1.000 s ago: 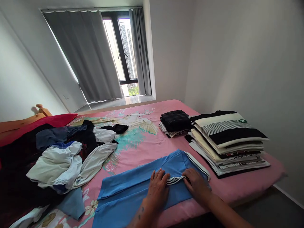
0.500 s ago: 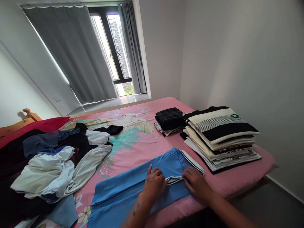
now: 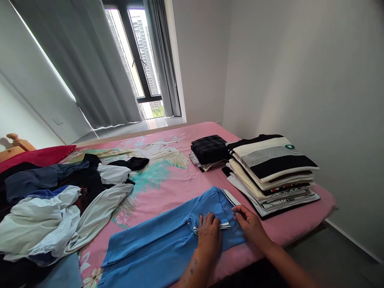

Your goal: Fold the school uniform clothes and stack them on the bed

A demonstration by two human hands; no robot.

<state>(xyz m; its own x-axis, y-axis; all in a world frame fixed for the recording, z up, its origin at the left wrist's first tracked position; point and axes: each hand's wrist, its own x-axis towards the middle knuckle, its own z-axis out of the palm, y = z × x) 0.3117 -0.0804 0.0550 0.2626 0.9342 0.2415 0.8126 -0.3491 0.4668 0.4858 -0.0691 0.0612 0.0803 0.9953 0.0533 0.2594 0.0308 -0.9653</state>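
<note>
A blue garment (image 3: 168, 236) with white-and-dark striped trim lies spread on the pink bed sheet, its two long parts stretching to the left. My left hand (image 3: 208, 232) rests palm down on it, fingers extended over a short striped band. At the garment's right end, my right hand (image 3: 247, 220) has thumb and fingertips closed on the fabric beside the striped edge. Part of that edge is hidden behind the right fingers.
A tall stack of folded clothes (image 3: 274, 172) stands right of the garment, with a smaller dark checked pile (image 3: 209, 148) behind it. Loose clothes (image 3: 45, 224) heap up at the left. The bed's edge (image 3: 327, 204) drops off at the right.
My left hand has moved right and flattened on the striped band. My right hand has left that band for the garment's right edge. The camera view has shifted slightly right.
</note>
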